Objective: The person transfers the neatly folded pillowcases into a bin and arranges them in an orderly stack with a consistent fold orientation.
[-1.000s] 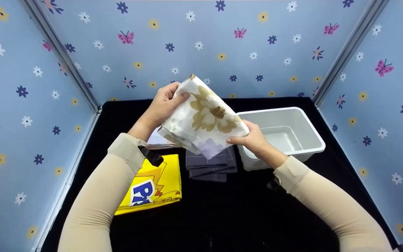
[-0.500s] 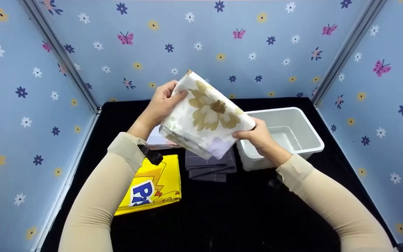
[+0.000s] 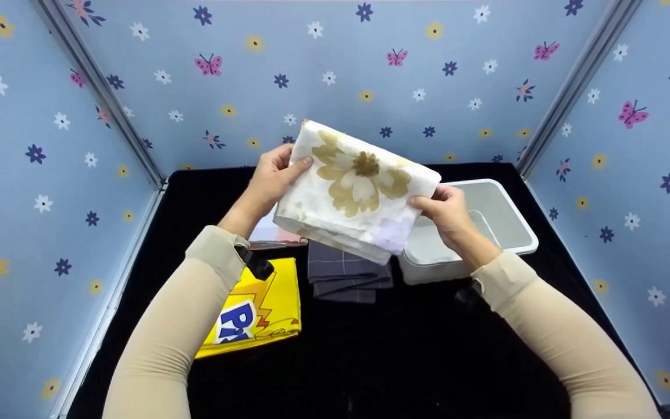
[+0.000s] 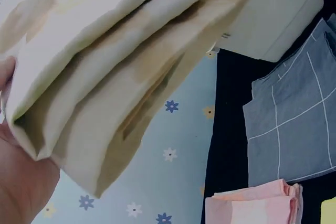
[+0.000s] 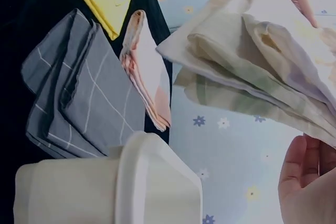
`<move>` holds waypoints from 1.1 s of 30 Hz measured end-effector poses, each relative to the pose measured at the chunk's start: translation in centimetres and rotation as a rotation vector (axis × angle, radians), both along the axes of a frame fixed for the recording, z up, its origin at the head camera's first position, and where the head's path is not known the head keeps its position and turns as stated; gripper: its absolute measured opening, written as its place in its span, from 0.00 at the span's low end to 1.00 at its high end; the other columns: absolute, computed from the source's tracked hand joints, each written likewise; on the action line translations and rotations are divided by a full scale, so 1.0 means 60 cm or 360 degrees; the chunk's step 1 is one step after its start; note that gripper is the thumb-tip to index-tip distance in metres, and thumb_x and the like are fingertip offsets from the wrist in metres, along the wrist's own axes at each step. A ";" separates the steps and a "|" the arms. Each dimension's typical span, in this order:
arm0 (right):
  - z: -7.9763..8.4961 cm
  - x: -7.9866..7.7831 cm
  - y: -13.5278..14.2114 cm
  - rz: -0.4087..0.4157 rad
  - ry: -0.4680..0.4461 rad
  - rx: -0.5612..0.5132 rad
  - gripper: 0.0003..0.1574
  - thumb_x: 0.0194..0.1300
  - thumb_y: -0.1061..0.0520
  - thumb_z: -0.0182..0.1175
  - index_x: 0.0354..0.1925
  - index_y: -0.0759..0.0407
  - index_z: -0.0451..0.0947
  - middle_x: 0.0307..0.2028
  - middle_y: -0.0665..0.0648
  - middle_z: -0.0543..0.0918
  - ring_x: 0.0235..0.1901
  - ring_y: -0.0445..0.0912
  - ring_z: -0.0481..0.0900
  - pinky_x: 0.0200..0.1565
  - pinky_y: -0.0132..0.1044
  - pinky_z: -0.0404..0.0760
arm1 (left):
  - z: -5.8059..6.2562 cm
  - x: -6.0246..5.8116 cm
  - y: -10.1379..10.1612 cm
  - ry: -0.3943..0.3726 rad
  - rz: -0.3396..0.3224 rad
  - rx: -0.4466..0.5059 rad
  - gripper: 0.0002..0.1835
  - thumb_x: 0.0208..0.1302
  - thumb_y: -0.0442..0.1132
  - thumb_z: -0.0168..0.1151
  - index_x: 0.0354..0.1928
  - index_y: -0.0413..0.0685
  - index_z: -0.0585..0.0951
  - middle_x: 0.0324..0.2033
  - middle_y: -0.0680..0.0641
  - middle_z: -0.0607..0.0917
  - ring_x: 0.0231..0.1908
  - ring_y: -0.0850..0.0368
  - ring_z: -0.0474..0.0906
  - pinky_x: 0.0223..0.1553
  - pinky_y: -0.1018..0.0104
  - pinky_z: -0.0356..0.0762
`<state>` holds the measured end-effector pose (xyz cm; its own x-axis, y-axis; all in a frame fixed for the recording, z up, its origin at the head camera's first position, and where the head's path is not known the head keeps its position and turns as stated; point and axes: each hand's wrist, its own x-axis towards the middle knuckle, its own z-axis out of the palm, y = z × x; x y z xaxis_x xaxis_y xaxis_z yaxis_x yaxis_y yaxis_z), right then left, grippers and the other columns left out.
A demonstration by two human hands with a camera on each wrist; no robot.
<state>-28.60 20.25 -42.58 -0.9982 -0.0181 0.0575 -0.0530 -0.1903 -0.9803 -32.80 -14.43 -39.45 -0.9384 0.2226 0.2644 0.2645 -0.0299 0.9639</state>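
In the head view, a folded white cloth [image 3: 364, 180] with a large tan flower print is held in the air above the middle of the table. My left hand [image 3: 271, 180] pinches its left edge, thumb lying on the front face. At the opposite edge my right hand [image 3: 448, 212] grips it the same way, thumb in front and fingers behind. Both wrist views show the stacked layers of the floral cloth [image 4: 115, 66] hanging along its lower side, loosely parted. Its upper edge slopes down toward the right hand.
Behind the right hand stands a white plastic bin [image 3: 509, 212]. A folded dark grey checked cloth [image 3: 344, 279] lies below the held cloth. To its left are a folded yellow printed cloth [image 3: 280, 291] and a partly hidden pink-and-white folded cloth [image 5: 152, 77]. Flower-patterned walls [image 3: 335, 52] enclose the black-covered table.
My right hand has moved right and slightly up, farther from the left. The floral cloth has turned closer to level and spread wider, its lower right corner shifting right.
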 end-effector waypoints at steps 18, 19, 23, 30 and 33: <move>0.031 -0.034 0.051 0.0165 -0.0110 0.0084 0.20 0.82 0.59 0.58 0.67 0.59 0.71 0.44 0.54 0.85 0.36 0.45 0.91 0.34 0.39 0.93 | -0.020 0.001 0.052 -0.0132 0.0080 -0.0033 0.14 0.79 0.38 0.64 0.55 0.34 0.85 0.36 0.50 0.89 0.34 0.58 0.86 0.36 0.68 0.88; 0.032 -0.036 0.054 0.0184 -0.0138 0.0112 0.22 0.83 0.58 0.57 0.69 0.59 0.70 0.45 0.54 0.85 0.36 0.45 0.91 0.33 0.39 0.93 | -0.022 0.001 0.055 -0.0149 0.0082 -0.0033 0.14 0.79 0.38 0.64 0.55 0.34 0.85 0.36 0.50 0.89 0.34 0.58 0.86 0.36 0.68 0.89; 0.035 -0.044 0.064 0.0248 -0.0250 0.0238 0.25 0.85 0.53 0.54 0.73 0.57 0.66 0.46 0.54 0.85 0.36 0.45 0.91 0.34 0.41 0.94 | -0.028 0.001 0.067 -0.0230 0.0088 -0.0043 0.14 0.79 0.38 0.64 0.56 0.35 0.85 0.36 0.49 0.89 0.33 0.58 0.86 0.35 0.67 0.89; 0.034 -0.054 0.082 0.0381 -0.0399 0.0307 0.24 0.86 0.55 0.52 0.73 0.60 0.63 0.42 0.51 0.90 0.39 0.44 0.92 0.38 0.40 0.94 | -0.044 0.000 0.084 -0.0324 0.0095 -0.0075 0.14 0.79 0.38 0.64 0.56 0.33 0.84 0.33 0.50 0.88 0.30 0.60 0.85 0.32 0.68 0.88; 0.034 -0.058 0.091 0.0430 -0.0458 0.0292 0.22 0.85 0.58 0.54 0.69 0.61 0.64 0.42 0.51 0.91 0.40 0.44 0.92 0.39 0.40 0.94 | -0.048 0.001 0.092 -0.0371 0.0072 -0.0077 0.14 0.79 0.38 0.64 0.55 0.33 0.84 0.33 0.51 0.89 0.29 0.61 0.85 0.32 0.68 0.88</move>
